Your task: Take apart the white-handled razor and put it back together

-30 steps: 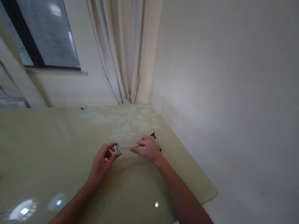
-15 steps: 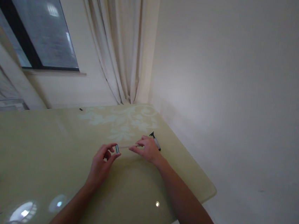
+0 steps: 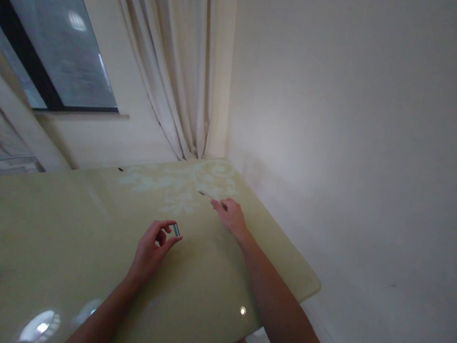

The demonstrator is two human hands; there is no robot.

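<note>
Between thumb and fingertips my left hand (image 3: 157, 244) pinches a small blade cartridge (image 3: 176, 230), dark-edged with a bluish face, above the tabletop. Up and to the right, my right hand (image 3: 230, 215) has its fingers closed on a thin stick-like tool (image 3: 207, 195), whose darker tip points left over the pale floral pattern. The two hands are apart, and the tool does not touch the cartridge. The razor handle that lay by my right hand earlier cannot be seen.
The glossy yellow-green table (image 3: 84, 244) meets the wall on the right. A small black piece (image 3: 121, 170) lies near its far edge. Behind hang beige curtains (image 3: 181, 70) beside a window (image 3: 82, 55). A dark pixelated shape is at lower left.
My right hand has moved up and away from my left hand with the stick-like tool, whose tip has left the cartridge. My left hand has stayed nearly in place. The razor handle is out of sight.
</note>
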